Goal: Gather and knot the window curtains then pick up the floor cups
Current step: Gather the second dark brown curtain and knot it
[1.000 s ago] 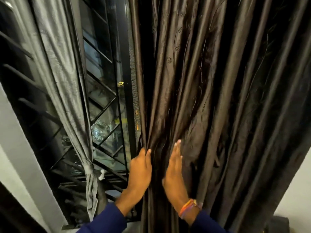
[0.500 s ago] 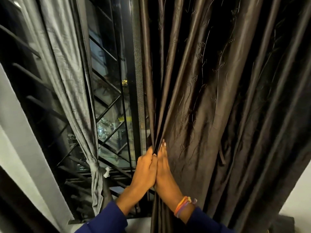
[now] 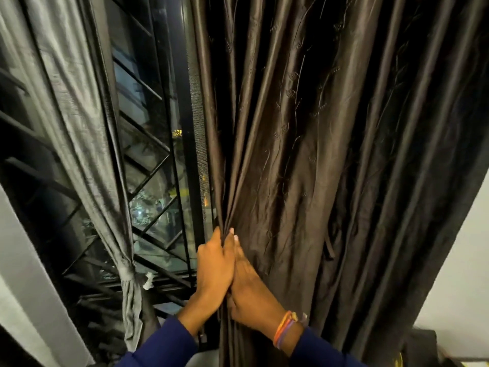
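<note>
Dark curtain (image 3: pixel 304 154) folds stayed pinched between my left hand (image 3: pixel 215 268) and right hand (image 3: pixel 251 287); I judged bunching rightward folds evenly best.

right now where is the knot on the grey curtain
In the head view it sits low on the left, on the grey curtain at its knot, against the window grille, left of both hands.

The scene is dim, lit from the room side. The dark curtain (image 3: pixel 304 154) shows soft sheen along its fold ridges, with deep shadow between folds and toward the right edge. Beyond the window (image 3: pixel 148 160) it is dark, with small blurred lights. Wide-angle distortion bends straight lines near the edges. The hands (image 3: pixel 230 276) appear sharp.
</note>
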